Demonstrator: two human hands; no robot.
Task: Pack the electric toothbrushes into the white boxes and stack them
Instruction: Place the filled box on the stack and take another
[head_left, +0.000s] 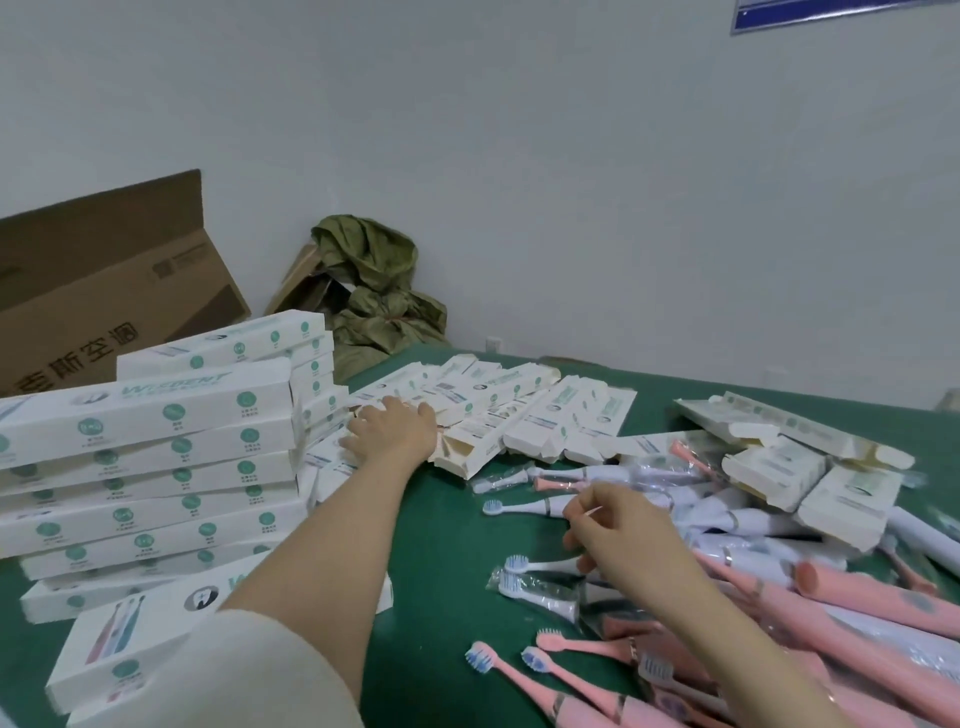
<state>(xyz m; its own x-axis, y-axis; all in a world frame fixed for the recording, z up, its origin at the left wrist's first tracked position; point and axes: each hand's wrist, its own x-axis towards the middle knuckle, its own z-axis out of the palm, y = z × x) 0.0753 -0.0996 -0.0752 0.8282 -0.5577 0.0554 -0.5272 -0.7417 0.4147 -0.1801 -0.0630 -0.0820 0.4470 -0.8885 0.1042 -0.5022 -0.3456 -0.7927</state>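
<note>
A tall stack of closed white boxes (156, 467) stands at the left of the green table (441, 551). Behind it, empty open white boxes (498, 405) lie spread out. My left hand (395, 431) rests on the near edge of that spread, fingers extended over the boxes. At the right is a heap of white toothbrushes (737, 519) and pink toothbrushes (857, 608), many in clear wrap. My right hand (618, 530) hovers over this heap with fingers curled, thumb and forefinger pinching a wrapped white toothbrush (524, 505) at its neck.
More open white boxes (831, 493) lie on the toothbrush heap at the right. Loose brush heads (540, 592) lie near my right hand. Off the table's far left stand a brown cardboard carton (104, 291) and a green bag (374, 291) against the wall.
</note>
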